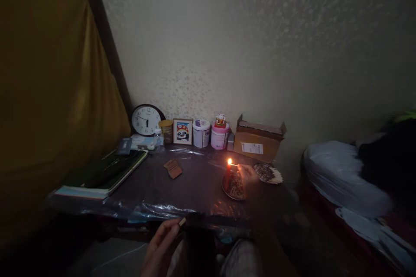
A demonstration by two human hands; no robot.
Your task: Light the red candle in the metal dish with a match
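Observation:
A lit red candle (pixel 228 175) stands upright on a small plate (pixel 238 199) that also holds a dark, speckled heap. My right hand (pixel 247 174), to the right of the flame, pinches a thin matchstick (pixel 234 165) whose tip reaches the candle's top. Whether the match itself burns is lost in the glow. Low in front of the table edge, my left hand (pixel 162 240) is closed on a small box-like piece (pixel 182 221) with a pale side, perhaps a matchbox; most of it is dark or hidden by the fingers.
A second plate (pixel 271 180) lies behind my right hand. Brown folded pieces (pixel 173 169) rest mid-table, large books (pixel 104 177) at left. Along the wall stand a clock (pixel 146 120), a framed panda picture (pixel 183 132), a white tub (pixel 201 134), a pink tub (pixel 220 137) and a cardboard box (pixel 256 143).

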